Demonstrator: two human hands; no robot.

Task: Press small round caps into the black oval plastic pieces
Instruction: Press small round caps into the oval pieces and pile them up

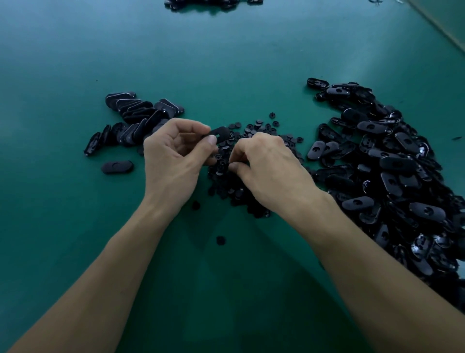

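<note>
You have open table (pixel 226 63) ahead and on your near left, but the big oval heap (pixel 392 176) walls your right, the cap pile (pixel 261 126) sits centre, and stacked ovals (pixel 136 110) crowd the left.

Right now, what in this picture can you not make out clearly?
Head view only.
1. Whether the right hand pinches a cap: its curled fingers hide it above the cap pile.
2. The oval piece in the left hand: too dark to tell if capped.
3. The far pile: cut by the top edge.
</note>
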